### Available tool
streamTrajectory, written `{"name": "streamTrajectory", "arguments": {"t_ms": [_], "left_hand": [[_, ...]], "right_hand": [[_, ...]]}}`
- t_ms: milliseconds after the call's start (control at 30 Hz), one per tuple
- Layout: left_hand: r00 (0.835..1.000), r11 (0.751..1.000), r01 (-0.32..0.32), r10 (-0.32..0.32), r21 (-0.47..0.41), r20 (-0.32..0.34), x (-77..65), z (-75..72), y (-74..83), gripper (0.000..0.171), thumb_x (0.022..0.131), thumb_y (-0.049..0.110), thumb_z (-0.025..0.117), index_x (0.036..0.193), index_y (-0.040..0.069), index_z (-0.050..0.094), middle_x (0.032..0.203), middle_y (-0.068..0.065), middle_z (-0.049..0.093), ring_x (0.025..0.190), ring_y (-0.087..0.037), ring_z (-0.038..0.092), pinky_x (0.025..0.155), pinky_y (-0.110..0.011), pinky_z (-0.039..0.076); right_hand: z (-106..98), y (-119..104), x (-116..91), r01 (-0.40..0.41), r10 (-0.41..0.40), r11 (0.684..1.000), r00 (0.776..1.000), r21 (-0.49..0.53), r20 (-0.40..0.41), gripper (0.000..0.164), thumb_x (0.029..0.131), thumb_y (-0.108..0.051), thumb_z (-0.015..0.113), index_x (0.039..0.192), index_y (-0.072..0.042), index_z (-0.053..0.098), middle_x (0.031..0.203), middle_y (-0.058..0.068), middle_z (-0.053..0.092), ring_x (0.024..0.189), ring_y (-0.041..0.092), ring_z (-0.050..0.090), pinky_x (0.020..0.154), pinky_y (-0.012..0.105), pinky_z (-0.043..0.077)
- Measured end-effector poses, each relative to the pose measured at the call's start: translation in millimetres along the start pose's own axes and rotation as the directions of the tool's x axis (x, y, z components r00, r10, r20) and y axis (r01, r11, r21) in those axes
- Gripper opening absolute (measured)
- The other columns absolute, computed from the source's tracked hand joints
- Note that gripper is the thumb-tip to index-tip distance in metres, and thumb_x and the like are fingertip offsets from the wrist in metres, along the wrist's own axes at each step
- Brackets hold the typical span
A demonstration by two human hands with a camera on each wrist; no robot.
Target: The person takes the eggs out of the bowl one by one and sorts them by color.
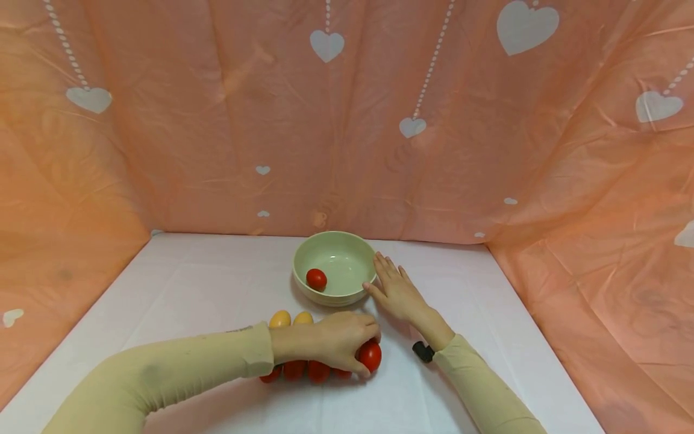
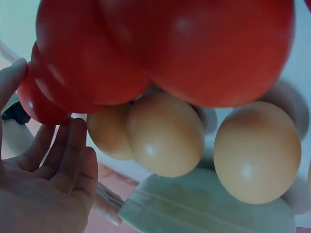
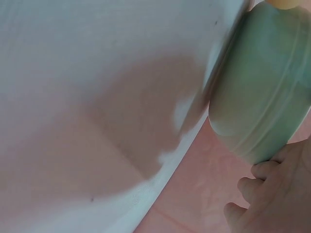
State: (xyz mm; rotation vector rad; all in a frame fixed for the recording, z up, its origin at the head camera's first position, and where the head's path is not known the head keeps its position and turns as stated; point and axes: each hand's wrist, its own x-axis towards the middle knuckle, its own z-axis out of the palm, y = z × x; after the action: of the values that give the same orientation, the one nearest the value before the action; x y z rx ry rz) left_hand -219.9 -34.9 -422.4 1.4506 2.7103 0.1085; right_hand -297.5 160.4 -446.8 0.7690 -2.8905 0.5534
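Observation:
My left hand [image 1: 344, 339] reaches over a row of red tomatoes [image 1: 318, 371] and grips the red tomato [image 1: 370, 357] at its right end. In the left wrist view, the thumb and fingertips lie on opposite sides of that tomato [image 2: 41, 104]. A pale green bowl [image 1: 347, 295] stands behind the row with one tomato [image 1: 316, 279] inside. My right hand [image 1: 400, 295] touches the bowl's right side, fingers extended and thumb near the rim. Light brown eggs [image 2: 166, 134] line up between the tomatoes and the bowl; the left forearm hides some in the head view.
A white cloth [image 1: 217, 277] covers the table. Peach curtains with white hearts [image 1: 347, 150] enclose the back and sides. A small black device [image 1: 423, 351] sits at the right wrist.

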Motion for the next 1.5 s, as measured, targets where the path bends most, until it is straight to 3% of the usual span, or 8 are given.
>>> {"name": "streamTrajectory", "arguments": {"t_ms": [267,533,1500], "left_hand": [[1.000,0.999,0.001,-0.002,0.038,0.031,-0.3,2.7,1.9,0.053,0.077,0.056,0.088,0.113,0.024,0.068,0.110,0.013,0.066,0.107,-0.005,0.058,0.097,-0.022,0.047],[1.000,0.995,-0.004,0.001,0.099,0.030,-0.9,3.3,2.9,0.053,0.077,0.061,0.086,0.112,0.025,0.068,0.109,0.014,0.066,0.104,-0.004,0.056,0.091,-0.021,0.045],[1.000,0.997,-0.015,0.016,0.082,-0.010,-5.2,3.2,0.9,0.056,0.075,0.059,0.088,0.116,0.024,0.070,0.109,0.013,0.065,0.102,-0.005,0.057,0.088,-0.020,0.044]], "right_hand": [[1.8,2.0,-0.7,-0.001,0.001,1.000,1.000,-0.003,0.012,0.078,0.109,-0.047,0.046,0.163,0.003,0.021,0.171,0.018,0.015,0.157,0.040,0.018,0.124,0.062,0.016],[1.1,1.6,-0.5,-0.005,0.005,1.000,1.000,-0.004,0.011,0.077,0.109,-0.047,0.045,0.163,0.003,0.021,0.171,0.018,0.016,0.157,0.039,0.018,0.124,0.061,0.016],[-6.5,5.8,2.7,0.027,-0.026,0.999,0.999,-0.021,0.019,0.076,0.108,-0.046,0.050,0.163,0.000,0.026,0.171,0.015,0.021,0.157,0.037,0.019,0.125,0.061,0.015]]}}
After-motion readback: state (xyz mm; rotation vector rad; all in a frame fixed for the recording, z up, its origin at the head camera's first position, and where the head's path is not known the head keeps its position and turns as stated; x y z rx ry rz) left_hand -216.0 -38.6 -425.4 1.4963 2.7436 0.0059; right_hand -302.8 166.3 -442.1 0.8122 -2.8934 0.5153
